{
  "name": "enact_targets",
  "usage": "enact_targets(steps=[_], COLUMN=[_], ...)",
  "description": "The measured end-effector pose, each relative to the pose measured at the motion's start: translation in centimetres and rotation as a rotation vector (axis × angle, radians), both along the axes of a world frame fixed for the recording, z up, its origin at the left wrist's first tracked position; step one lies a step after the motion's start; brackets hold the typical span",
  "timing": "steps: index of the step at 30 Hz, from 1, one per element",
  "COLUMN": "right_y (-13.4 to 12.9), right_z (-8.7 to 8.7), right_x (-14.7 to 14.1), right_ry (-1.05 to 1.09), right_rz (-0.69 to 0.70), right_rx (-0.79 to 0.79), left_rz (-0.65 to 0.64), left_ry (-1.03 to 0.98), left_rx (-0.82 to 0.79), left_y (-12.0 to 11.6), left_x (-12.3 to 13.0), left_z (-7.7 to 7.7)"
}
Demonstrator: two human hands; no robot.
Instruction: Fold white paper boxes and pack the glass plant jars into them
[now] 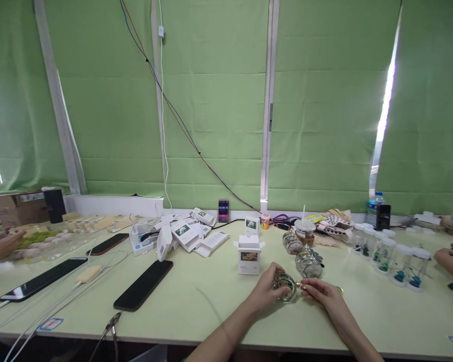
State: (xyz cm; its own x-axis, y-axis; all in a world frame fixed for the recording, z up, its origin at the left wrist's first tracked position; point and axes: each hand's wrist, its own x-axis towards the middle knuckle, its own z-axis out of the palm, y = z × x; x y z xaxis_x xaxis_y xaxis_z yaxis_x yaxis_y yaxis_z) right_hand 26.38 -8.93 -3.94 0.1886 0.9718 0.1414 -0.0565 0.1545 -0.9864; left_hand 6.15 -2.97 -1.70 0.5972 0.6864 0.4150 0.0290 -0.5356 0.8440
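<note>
In the head view, my left hand is closed around a round, silvery, metal-rimmed ornament, held just above the table. The fingers of my right hand are pinched together at a small gold-coloured piece on the ornament's right side; whether it is fixed to the ornament I cannot tell. Beyond my hands lie two similar round, shiny ornaments, a nearer one and a farther one. Left of them stands a small white box with its top flaps raised and a picture on its front.
White boxes lie heaped at the back. Several phones, including a black one, and white cables spread over the left. Clear jars stand at the right, by another person's hand. Another person's hand shows at far left.
</note>
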Motion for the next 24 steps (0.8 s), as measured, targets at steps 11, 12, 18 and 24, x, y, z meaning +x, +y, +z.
enact_targets(steps=[11, 12, 18, 24], right_y=[0.03, 0.05, 0.41, 0.1], right_z=[-0.43, -0.44, -0.81, -0.36], right_x=[0.14, 0.13, 0.3, -0.01], right_ry=[-0.077, -0.084, -0.078, -0.067], right_rz=[-0.011, -0.009, -0.007, -0.015], right_rx=[0.007, 0.002, -0.034, -0.042], left_rz=[0.007, 0.012, 0.021, 0.043], left_ry=[0.03, 0.033, 0.086, 0.113], left_rx=[0.032, 0.038, 0.065, 0.073], left_y=[-0.01, -0.04, -0.1, 0.19], left_x=[0.05, 0.05, 0.01, 0.1], left_z=[-0.17, -0.15, -0.16, -0.65])
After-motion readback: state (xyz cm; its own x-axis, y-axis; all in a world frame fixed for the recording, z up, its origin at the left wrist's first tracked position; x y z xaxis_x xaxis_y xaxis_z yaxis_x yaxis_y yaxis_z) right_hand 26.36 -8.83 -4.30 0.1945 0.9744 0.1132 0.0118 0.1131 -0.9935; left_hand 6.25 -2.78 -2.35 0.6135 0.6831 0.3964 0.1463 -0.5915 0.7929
